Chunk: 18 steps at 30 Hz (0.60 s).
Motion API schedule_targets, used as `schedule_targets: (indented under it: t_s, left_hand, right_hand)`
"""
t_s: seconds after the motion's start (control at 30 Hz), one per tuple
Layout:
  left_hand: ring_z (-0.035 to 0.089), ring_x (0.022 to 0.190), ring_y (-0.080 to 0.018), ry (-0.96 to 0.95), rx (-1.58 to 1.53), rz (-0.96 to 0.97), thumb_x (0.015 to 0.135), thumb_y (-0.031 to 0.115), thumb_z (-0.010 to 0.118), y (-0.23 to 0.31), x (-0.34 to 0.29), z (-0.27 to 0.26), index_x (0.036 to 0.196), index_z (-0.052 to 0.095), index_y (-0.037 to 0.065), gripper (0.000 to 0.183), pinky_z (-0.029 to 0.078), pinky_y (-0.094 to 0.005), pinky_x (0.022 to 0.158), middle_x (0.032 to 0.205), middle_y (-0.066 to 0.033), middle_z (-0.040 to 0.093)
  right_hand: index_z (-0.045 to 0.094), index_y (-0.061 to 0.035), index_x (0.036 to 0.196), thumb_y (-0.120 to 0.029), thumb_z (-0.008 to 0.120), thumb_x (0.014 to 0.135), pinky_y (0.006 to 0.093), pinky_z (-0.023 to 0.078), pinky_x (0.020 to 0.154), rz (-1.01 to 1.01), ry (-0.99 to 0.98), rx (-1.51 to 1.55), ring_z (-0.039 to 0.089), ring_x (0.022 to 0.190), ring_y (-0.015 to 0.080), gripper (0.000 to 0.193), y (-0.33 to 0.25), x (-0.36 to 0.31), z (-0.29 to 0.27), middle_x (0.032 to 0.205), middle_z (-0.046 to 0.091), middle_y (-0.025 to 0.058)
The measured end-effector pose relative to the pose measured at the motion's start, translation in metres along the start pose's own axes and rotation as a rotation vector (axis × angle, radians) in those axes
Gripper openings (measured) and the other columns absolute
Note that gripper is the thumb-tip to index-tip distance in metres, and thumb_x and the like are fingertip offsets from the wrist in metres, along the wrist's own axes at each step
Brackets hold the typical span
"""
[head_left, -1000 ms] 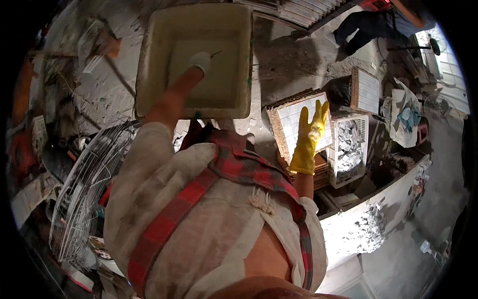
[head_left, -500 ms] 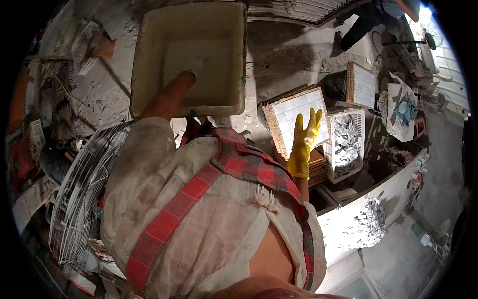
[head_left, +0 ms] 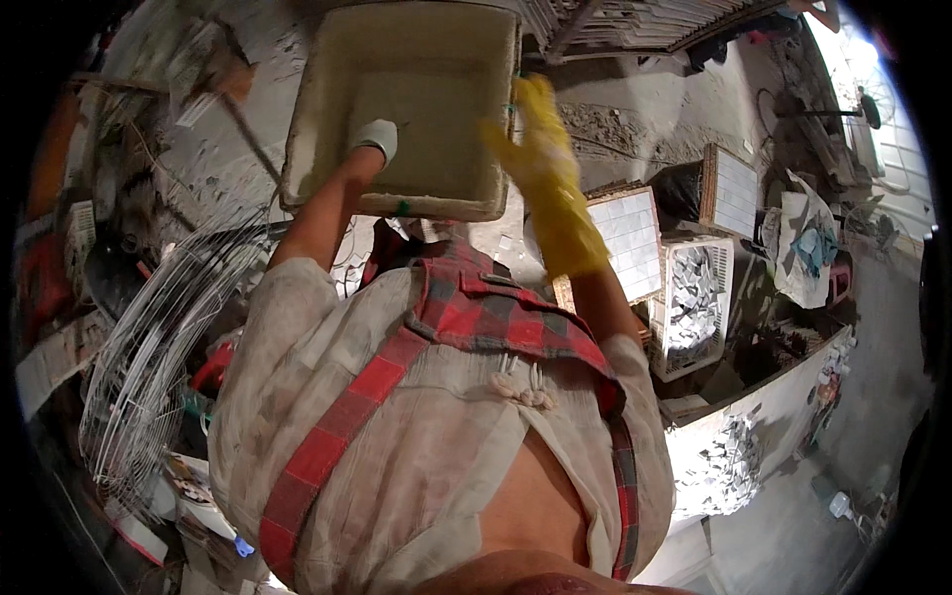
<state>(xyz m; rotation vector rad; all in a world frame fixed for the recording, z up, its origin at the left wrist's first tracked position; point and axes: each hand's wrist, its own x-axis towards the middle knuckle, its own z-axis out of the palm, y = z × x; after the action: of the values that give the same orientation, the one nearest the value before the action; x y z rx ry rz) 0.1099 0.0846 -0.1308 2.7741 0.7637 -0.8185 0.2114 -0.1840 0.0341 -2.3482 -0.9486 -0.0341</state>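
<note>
A pale rectangular tub [head_left: 441,206] with cloudy liquid in it stands in front of me. My left hand [head_left: 379,142], in a whitish glove, is over the tub's near left part. Its fingers are hardly visible, so what it holds, if anything, cannot be made out. A long yellow rubber glove covers my right hand [head_left: 540,139], raised at the tub's right rim. Thumb and fingers are spread, somewhat smeared by motion, with nothing seen between them. Whether it touches the rim is unclear.
A stack of boards topped with white tiles [head_left: 630,233] is right of my right forearm. Beside it stands a white plastic crate [head_left: 684,369] of tile chips. Another tiled stack [head_left: 732,188] lies beyond. Round wire guards [head_left: 134,372] lean at left. A slatted rack [head_left: 635,25] stands at the back.
My right hand has moved left and forward from beside the tile stack to the tub's right rim. My left hand has come up, showing more of its glove. The person at far right shows less.
</note>
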Motion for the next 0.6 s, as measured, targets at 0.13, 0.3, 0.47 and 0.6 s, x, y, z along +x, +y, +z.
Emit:
schedule_targets:
  t_s: [0.13, 0.3, 0.47, 0.6]
  left_hand:
    - [0.063, 0.106, -0.0378, -0.054, -0.051, -0.046, 0.09, 0.015, 0.052, -0.005, 0.004, -0.004, 0.109, 0.07, 0.005, 0.028, 0.052, -0.0461, 0.088, 0.116, -0.0195, 0.064]
    - [0.062, 0.106, -0.0383, 0.005, -0.116, -0.035, 0.089, 0.013, 0.051, 0.002, -0.011, -0.012, 0.108, 0.07, 0.006, 0.027, 0.052, -0.0464, 0.089, 0.117, -0.0193, 0.064]
    - [0.062, 0.104, -0.0391, 0.182, -0.296, -0.082, 0.089, 0.015, 0.051, -0.01, -0.025, 0.006, 0.117, 0.064, 0.005, 0.032, 0.051, -0.0472, 0.088, 0.117, -0.0231, 0.062]
    - [0.06, 0.102, -0.0414, 0.549, -0.714, 0.029, 0.089, 0.019, 0.054, 0.012, -0.06, -0.018, 0.123, 0.058, 0.002, 0.038, 0.049, -0.0474, 0.088, 0.111, -0.0241, 0.064]
  right_hand:
    - [0.05, -0.0104, 0.136, -0.047, 0.058, 0.089, 0.0423, 0.038, 0.106, 0.015, -0.653, -0.105, 0.043, 0.132, 0.0318, 0.059, -0.008, 0.029, 0.108, 0.143, 0.045, 0.0177]
    - [0.053, -0.0131, 0.133, -0.042, 0.056, 0.092, 0.0422, 0.041, 0.101, 0.137, -1.178, -0.23, 0.049, 0.125, 0.028, 0.051, 0.003, 0.027, 0.158, 0.138, 0.05, 0.0123]
    - [0.054, -0.0154, 0.133, -0.038, 0.056, 0.091, 0.0427, 0.043, 0.099, 0.229, -1.128, -0.142, 0.053, 0.12, 0.0261, 0.047, 0.012, 0.026, 0.205, 0.135, 0.054, 0.0089]
    - [0.053, -0.0154, 0.135, -0.035, 0.056, 0.091, 0.0455, 0.044, 0.098, -0.208, -0.823, -0.537, 0.054, 0.121, 0.03, 0.048, 0.078, 0.009, 0.276, 0.135, 0.054, 0.012]
